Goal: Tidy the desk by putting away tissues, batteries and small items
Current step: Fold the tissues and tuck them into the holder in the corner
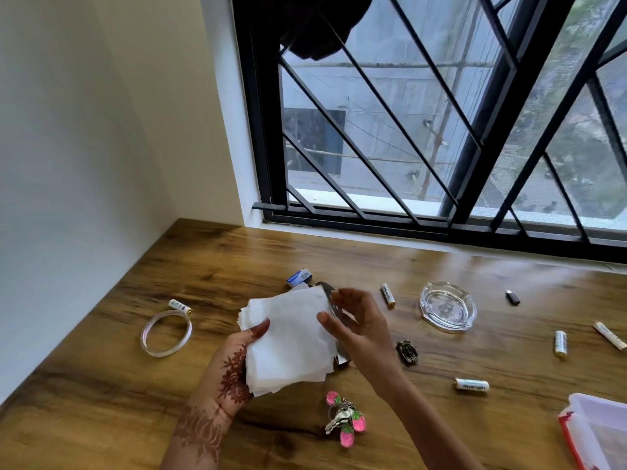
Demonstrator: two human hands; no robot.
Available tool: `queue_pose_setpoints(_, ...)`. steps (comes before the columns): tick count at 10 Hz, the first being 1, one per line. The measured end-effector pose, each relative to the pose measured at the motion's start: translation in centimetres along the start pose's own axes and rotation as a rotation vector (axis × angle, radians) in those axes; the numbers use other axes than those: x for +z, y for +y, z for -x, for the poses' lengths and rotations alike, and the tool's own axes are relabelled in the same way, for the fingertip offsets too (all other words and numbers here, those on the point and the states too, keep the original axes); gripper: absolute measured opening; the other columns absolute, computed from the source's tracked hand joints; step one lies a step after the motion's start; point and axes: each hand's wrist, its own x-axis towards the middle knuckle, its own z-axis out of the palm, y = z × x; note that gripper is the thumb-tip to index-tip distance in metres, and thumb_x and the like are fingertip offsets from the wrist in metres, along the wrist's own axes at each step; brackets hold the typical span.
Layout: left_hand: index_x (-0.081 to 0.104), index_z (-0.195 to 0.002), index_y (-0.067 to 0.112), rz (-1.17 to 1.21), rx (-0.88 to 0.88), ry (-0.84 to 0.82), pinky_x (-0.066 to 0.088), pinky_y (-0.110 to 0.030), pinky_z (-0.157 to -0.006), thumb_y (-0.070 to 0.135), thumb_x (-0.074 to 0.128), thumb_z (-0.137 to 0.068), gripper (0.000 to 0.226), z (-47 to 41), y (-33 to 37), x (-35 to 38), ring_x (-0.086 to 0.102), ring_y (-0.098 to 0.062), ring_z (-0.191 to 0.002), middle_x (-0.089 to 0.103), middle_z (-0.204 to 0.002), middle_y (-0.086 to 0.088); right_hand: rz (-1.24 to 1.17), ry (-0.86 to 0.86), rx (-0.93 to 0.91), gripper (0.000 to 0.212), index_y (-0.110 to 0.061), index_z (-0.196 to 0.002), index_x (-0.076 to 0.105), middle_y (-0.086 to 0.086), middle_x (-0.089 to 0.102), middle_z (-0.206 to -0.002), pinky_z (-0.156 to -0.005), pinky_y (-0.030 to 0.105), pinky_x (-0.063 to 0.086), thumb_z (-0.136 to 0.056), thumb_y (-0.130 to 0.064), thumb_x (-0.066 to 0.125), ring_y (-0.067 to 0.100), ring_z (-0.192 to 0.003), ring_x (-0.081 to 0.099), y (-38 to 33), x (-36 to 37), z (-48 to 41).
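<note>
A left hand (234, 364) grips a stack of white tissues (288, 340); the right hand (356, 327) pinches its far edge, perhaps also dark packaging behind.

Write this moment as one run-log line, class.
left hand: holds tissues | right hand: pinching tissues' right edge | batteries: loose on desk | keys: on desk | box: open, right
</note>
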Motion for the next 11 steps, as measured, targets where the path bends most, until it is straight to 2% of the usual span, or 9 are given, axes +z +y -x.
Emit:
queue_pose_setpoints(1, 0.060, -0.103, 0.000, -0.072, -0.016, -0.032, 0.050, -0.044, -0.079, 0.018, 0.060, -0.078, 0.031, -0.3, 0.4, 0.8, 0.065, -0.031, -0.076, 0.073, -0.069, -0.012, -0.124, -0.118, 0.189, 0.069, -0.019, -0.120, 0.050, 0.003, 0.062, -0.118, -0.087, 0.034, 0.054, -0.061, -0.041, 0.079, 0.014, -0.105, 0.063, -0.5, -0.9, -0.4)
queue_pose_setpoints(2, 0.062, -0.093, 0.001, -0.066, -0.026, -0.117, 0.055, -0.038, -0.065, 0.015, 0.057, -0.080, 0.020, 0.4, 0.8, 2.7, 0.068, -0.027, -0.060, 0.072, -0.065, -0.011, -0.272, -0.192, 0.356, 0.068, -0.014, -0.122, 0.049, 0.010, 0.066, -0.114, -0.084, 0.044, 0.055, -0.065, -0.032, 0.081, 0.025, -0.101, 0.066, -0.7, -1.9, -0.6)
queue_pose_setpoints(3, 0.063, -0.094, 0.004, -0.072, -0.046, -0.145, 0.056, -0.036, -0.061, 0.018, 0.062, -0.073, 0.025, 0.3, 1.2, 3.3, 0.068, -0.027, -0.061, 0.073, -0.069, -0.013, -0.333, -0.276, 0.393, 0.056, -0.003, -0.118, 0.056, 0.015, 0.068, -0.111, -0.086, 0.045, 0.054, -0.069, -0.019, 0.078, 0.029, -0.101, 0.065, -0.8, -2.8, -0.6)
queue_pose_setpoints(5, 0.063, -0.101, 0.005, -0.239, 0.020, -0.312, 0.059, -0.037, -0.063, 0.009, 0.070, -0.068, 0.035, -1.0, 3.0, 4.9, 0.069, -0.028, -0.076, 0.072, -0.087, -0.014, -0.245, -0.011, 0.251, 0.037, -0.009, -0.095, 0.068, 0.013, 0.071, -0.100, -0.076, 0.041, 0.057, -0.059, -0.010, 0.079, 0.027, -0.093, 0.068, -1.9, -3.8, -1.0)
queue_pose_setpoints(7, 0.064, -0.105, 0.007, -0.482, 0.150, -0.397, 0.060, -0.031, -0.070, 0.011, 0.086, -0.054, 0.055, -3.5, 6.1, 6.5, 0.068, -0.025, -0.089, 0.072, -0.095, -0.010, -0.087, 0.245, -0.056, 0.022, -0.019, -0.085, 0.063, 0.007, 0.068, -0.091, -0.061, 0.022, 0.054, -0.072, -0.005, 0.075, 0.019, -0.084, 0.065, -3.2, -3.7, -2.0)
queue_pose_setpoints(8, 0.067, -0.095, 0.010, -0.657, 0.260, -0.328, 0.055, -0.032, -0.073, -0.003, 0.066, -0.077, 0.023, -5.0, 7.7, 8.3, 0.065, -0.023, -0.089, 0.073, -0.087, -0.003, 0.118, 0.345, -0.191, 0.028, -0.029, -0.077, 0.054, -0.002, 0.065, -0.082, -0.054, 0.012, 0.049, -0.075, -0.008, 0.073, 0.009, -0.076, 0.064, -3.1, -2.7, -2.0)
queue_pose_setpoints(9, 0.067, -0.095, 0.014, -0.788, 0.273, -0.345, 0.058, -0.023, -0.072, -0.006, 0.061, -0.081, 0.025, -6.1, 9.0, 9.5, 0.069, -0.013, -0.083, 0.074, -0.084, 0.001, 0.270, 0.414, -0.319, 0.027, -0.025, -0.079, 0.052, -0.005, 0.065, -0.077, -0.054, 0.013, 0.051, -0.076, -0.008, 0.073, 0.005, -0.072, 0.063, -1.7, -1.1, -1.8)
queue_pose_setpoints(10, 0.064, -0.104, 0.008, -0.896, 0.262, -0.355, 0.057, -0.020, -0.075, -0.005, 0.062, -0.081, 0.027, -6.9, 9.6, 10.0, 0.066, -0.018, -0.091, 0.070, -0.099, -0.008, 0.422, 0.468, -0.445, 0.037, -0.024, -0.087, 0.051, 0.004, 0.070, -0.077, -0.057, 0.017, 0.054, -0.070, -0.003, 0.076, 0.013, -0.066, 0.066, 0.3, 0.2, -1.8)
queue_pose_setpoints(11, 0.067, -0.090, 0.007, -0.980, 0.261, -0.340, 0.057, -0.020, -0.074, -0.005, 0.059, -0.084, 0.016, -7.4, 9.7, 9.9, 0.069, -0.015, -0.089, 0.073, -0.092, -0.005, 0.534, 0.454, -0.538, 0.048, -0.020, -0.090, 0.052, 0.003, 0.073, -0.080, -0.059, 0.003, 0.044, -0.060, 0.004, 0.080, 0.008, -0.068, 0.066, 2.1, 1.3, -2.0)
